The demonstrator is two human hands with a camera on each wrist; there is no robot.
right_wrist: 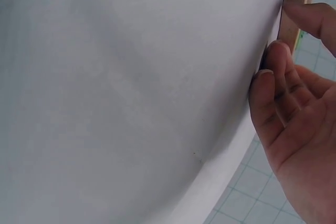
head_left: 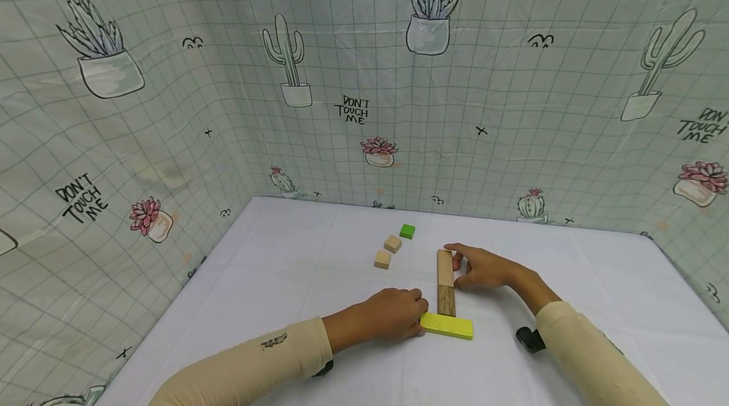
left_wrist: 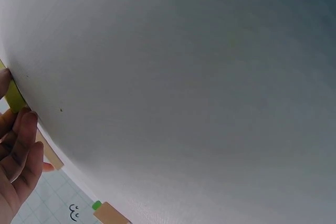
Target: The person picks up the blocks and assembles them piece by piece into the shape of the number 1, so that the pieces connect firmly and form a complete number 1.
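Observation:
A yellow block [head_left: 447,326] lies crosswise on the table, its left end pinched between the thumb and fingers of my left hand [head_left: 393,314]. In the left wrist view, the same yellow block [left_wrist: 14,97] shows between thumb and fingertips. Beyond it, a dark brown wooden block [head_left: 447,300] and a light wooden block [head_left: 445,268] lie end to end in a line pointing away from me. My right hand [head_left: 484,268] holds the light block, index finger at its far end and thumb along its right side. The right wrist view shows that thumb against the light wood [right_wrist: 290,23].
Left of the line of blocks are two small pale wooden blocks [head_left: 383,259] and a small green block [head_left: 407,231] farther back. A white cloth covers the table [head_left: 307,254]. Patterned fabric [head_left: 336,64] hangs behind and at the sides.

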